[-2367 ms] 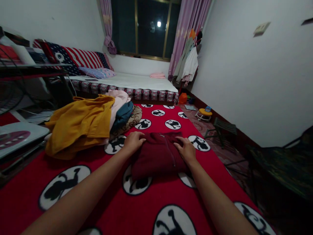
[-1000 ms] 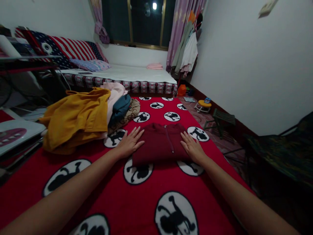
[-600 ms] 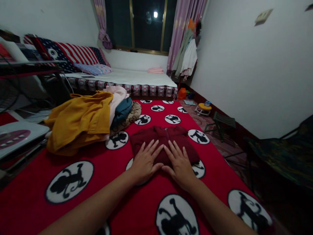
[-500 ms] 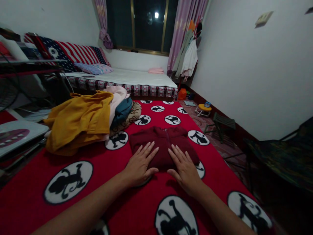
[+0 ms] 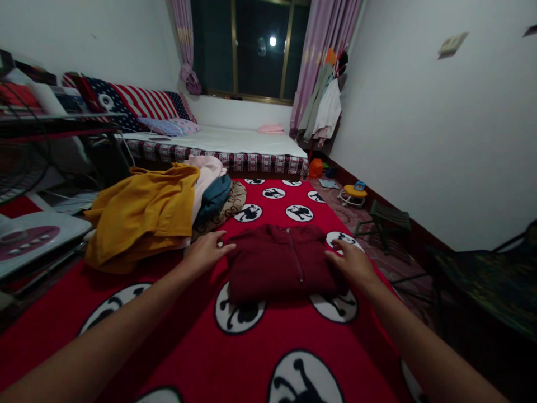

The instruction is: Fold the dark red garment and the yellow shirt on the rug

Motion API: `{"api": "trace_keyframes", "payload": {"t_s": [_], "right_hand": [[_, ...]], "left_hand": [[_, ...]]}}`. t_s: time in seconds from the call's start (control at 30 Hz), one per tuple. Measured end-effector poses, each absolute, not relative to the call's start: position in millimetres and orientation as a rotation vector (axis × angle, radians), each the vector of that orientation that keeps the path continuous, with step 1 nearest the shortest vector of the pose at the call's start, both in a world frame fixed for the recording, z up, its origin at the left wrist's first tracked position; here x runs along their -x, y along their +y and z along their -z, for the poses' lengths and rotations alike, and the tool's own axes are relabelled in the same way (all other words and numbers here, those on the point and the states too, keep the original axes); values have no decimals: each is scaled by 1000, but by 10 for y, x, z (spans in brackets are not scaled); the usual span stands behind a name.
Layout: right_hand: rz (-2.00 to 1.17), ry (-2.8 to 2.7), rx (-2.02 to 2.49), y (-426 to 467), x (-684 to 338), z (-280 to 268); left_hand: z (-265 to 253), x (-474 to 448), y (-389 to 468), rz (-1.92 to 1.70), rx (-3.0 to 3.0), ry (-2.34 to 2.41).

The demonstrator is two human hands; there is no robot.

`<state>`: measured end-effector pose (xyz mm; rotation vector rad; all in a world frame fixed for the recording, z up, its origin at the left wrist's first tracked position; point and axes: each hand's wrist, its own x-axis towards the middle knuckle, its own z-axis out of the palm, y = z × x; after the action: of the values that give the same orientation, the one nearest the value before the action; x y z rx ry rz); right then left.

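A folded dark red zip-up garment [image 5: 282,262] lies on a red blanket [image 5: 188,336] printed with black-and-white monkey circles. My left hand [image 5: 205,253] rests at the garment's left edge, fingers spread and touching the cloth. At the right edge sits my right hand [image 5: 351,264], fingers curled over the fold. Neither hand lifts the garment.
A heap of clothes [image 5: 155,210] with a mustard-yellow piece on top lies to the left on the blanket. Behind are a bed [image 5: 226,146], a dark window and hanging clothes [image 5: 323,103]. A small folding stool [image 5: 382,219] and a dark chair [image 5: 490,280] stand on the right.
My hands moved from the garment's near edge, side by side, out to its left and right sides. The garment stays folded in the same spot.
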<state>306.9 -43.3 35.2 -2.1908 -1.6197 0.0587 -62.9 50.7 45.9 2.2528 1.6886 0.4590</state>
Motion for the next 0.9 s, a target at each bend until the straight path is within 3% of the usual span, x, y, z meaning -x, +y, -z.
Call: {"api": "trace_keyframes", "payload": {"t_s": [0.37,0.57,0.73,0.9], "right_hand": [[-492,-1558,2293,11,-2863,-376],[-304,-1659,2235,-84,-2753,-375],[-408,-1632,1939,-232,-2813,-380],[-448,-1518,1792,-122,-3008,-531]], "left_hand": [[-510,80,950,-40,-2326,1671],[-603,-19,637,-177,-2702,1524],[-655,-37,437,-195,-3055,1098],[-895,-101,762,-353,-3017,1101]]}}
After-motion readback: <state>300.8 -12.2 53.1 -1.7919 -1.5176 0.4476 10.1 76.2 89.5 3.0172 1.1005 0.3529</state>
